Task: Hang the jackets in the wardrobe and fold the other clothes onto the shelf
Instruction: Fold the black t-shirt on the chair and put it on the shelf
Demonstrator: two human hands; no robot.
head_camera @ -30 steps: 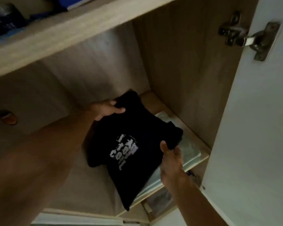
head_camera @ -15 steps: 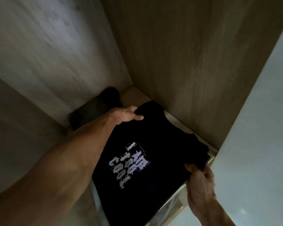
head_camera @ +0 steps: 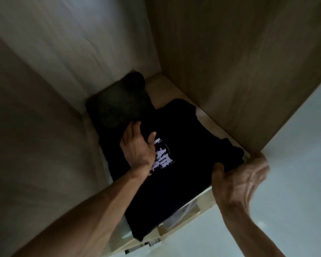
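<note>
- The folded black shirt (head_camera: 178, 151) with white letters lies on the shelf (head_camera: 163, 88) inside the wardrobe. It sits toward the front right corner of the shelf, and its near end hangs a little past the front edge.
- The left hand (head_camera: 137, 147) lies flat on top of the shirt, fingers spread and loose, covering part of the letters. It is pressing, not gripping.
- The right hand (head_camera: 239, 180) is at the front right corner of the shelf. Its thumb and fingers pinch the right side of the shirt there.
- Another dark folded thing (head_camera: 119, 106) sits at the back left corner of the shelf, touching the shirt's far edge.
- Under the shirt's near end there seems to be something clear and shiny (head_camera: 182, 214), maybe plastic. It is hard to tell.
- To do this step well, I think the shirt should be pushed a bit further back so no end hangs over the front edge.
- Keep the flat hand pressing softly, so the fold does not open.
- Let go with the pinching hand slowly, so the side does not pull up.
</note>
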